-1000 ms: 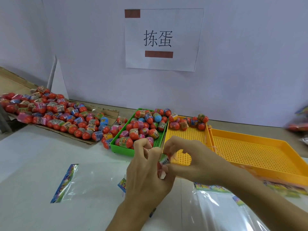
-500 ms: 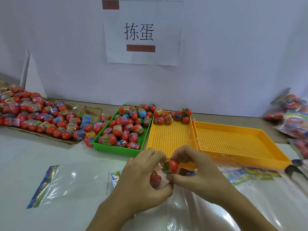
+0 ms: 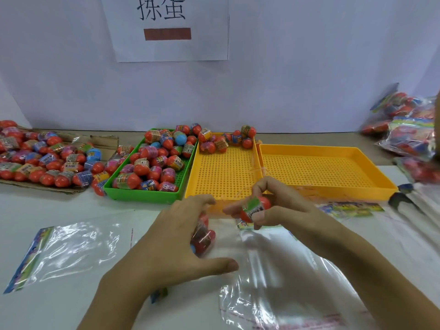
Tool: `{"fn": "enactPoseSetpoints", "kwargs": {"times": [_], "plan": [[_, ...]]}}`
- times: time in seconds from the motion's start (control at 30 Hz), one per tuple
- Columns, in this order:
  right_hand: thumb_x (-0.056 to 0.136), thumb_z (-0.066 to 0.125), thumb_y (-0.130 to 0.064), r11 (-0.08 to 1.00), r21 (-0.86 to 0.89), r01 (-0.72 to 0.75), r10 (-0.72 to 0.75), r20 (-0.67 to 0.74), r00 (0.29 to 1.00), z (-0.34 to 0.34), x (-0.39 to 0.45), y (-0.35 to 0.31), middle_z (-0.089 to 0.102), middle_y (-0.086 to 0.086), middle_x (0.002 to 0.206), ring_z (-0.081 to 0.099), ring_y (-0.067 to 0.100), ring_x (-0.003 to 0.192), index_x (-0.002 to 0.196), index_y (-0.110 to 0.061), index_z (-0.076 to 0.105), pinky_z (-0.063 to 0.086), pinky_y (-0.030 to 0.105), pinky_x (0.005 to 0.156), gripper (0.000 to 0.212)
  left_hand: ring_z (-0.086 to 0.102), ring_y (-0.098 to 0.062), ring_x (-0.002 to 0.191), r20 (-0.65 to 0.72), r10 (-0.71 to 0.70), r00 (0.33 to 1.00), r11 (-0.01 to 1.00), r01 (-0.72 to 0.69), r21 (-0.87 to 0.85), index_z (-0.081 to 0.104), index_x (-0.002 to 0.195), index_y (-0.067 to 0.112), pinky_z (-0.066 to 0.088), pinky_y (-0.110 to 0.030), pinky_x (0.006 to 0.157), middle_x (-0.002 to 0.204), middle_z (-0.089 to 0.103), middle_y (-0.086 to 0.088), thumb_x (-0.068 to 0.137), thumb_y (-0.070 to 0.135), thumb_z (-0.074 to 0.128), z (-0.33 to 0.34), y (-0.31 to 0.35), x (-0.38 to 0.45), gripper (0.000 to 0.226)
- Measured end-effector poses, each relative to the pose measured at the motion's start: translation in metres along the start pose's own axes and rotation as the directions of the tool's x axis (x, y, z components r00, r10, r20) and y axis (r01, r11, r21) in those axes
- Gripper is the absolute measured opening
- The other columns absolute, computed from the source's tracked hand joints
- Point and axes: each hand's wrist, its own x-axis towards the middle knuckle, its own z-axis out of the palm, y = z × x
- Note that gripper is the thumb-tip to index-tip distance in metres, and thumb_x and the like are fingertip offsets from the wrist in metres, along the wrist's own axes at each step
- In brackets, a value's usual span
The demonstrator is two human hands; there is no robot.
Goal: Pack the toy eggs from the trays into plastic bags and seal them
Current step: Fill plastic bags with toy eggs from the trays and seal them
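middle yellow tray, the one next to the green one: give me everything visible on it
The middle yellow tray is a shallow rectangular tray, plastic by its look, with a perforated floor and raised rim. It lies flat on the table, side by side with the green tray. Toy eggs cluster at its far end; the rest is bare. The hands hide part of its near rim.

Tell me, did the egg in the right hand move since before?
Yes. The egg pinched by the right hand has moved rightward against the near rim of the middle yellow tray, from around the rim's middle toward its right corner.

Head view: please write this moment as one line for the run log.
right hand: pinches toy egg | left hand: holds eggs | plastic bag: unsealed
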Motion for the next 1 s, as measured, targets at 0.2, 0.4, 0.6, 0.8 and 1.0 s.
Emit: {"fn": "enactPoseSetpoints", "kwargs": {"times": [0.2, 0.4, 0.6, 0.8, 1.0], "plan": [[0.08, 0.063, -0.017, 0.986, -0.147, -0.073, 0.084, 0.074, 0.994, 0.001, 0.0, 0.006, 0.068, 0.024, 0.107, 0.065, 0.03, 0.091, 0.088, -0.013, 0.042, 0.05, 0.047, 0.08, 0.023, 0.024, 0.007, 0.11, 0.024, 0.041, 0.999, 0.969, -0.046, 0.243, 0.02, 0.14, 0.051, 0.024, -0.023, 0.093, 0.116, 0.025, 0.03, 0.059, 0.098, 0.036, 0.014, -0.005, 0.004, 0.094], [0.084, 0.072, -0.026, 0.89, -0.447, -0.087, 0.088, -0.02, 0.996, -0.001, 0.003, 0.015, 0.06, -0.013, 0.074, 0.045, 0.004, 0.061, 0.085, -0.037, 0.049, 0.039, 0.023, 0.062, 0.026, 0.027, 0.004, 0.112, 0.042, 0.067, 0.997, 0.982, -0.074, 0.173, 0.017, 0.131, 0.071, 0.023, -0.02, 0.093, 0.114, 0.03, 0.026, 0.065, 0.094, 0.041, 0.014, -0.007, 0.004, 0.074], [0.081, 0.077, -0.043, 0.862, -0.506, -0.034, -0.024, -0.106, 0.994, 0.0, 0.006, 0.019, 0.069, -0.013, 0.085, 0.059, 0.01, 0.074, 0.095, -0.033, 0.074, 0.044, 0.015, 0.064, 0.017, 0.033, 0.003, 0.111, 0.031, 0.108, 0.994, 0.986, -0.111, 0.122, 0.041, 0.122, 0.052, 0.03, -0.02, 0.092, 0.112, 0.036, 0.025, 0.071, 0.08, 0.053, 0.01, -0.002, 0.004, 0.059], [0.077, 0.083, -0.033, 0.893, -0.443, -0.085, -0.014, -0.215, 0.976, 0.006, 0.009, 0.024, 0.071, -0.01, 0.089, 0.054, 0.005, 0.063, 0.1, -0.028, 0.065, 0.044, 0.017, 0.062, 0.029, 0.037, 0.003, 0.107, 0.001, 0.13, 0.991, 0.988, -0.13, 0.083, 0.038, 0.11, 0.048, 0.033, -0.02, 0.088, 0.11, 0.034, 0.026, 0.074, 0.067, 0.06, 0.009, 0.004, 0.003, 0.047], [0.078, 0.083, -0.021, 0.824, -0.567, 0.021, -0.146, -0.175, 0.974, 0.021, 0.011, 0.029, 0.061, -0.026, 0.067, 0.054, -0.009, 0.064, 0.072, -0.024, 0.067, 0.038, 0.007, 0.061, 0.018, 0.042, -0.001, 0.094, -0.054, 0.164, 0.985, 0.984, -0.16, 0.082, 0.041, 0.099, 0.038, 0.037, -0.026, 0.08, 0.1, 0.038, 0.021, 0.076, 0.056, 0.066, 0.011, 0.008, 0.003, 0.039]]}}
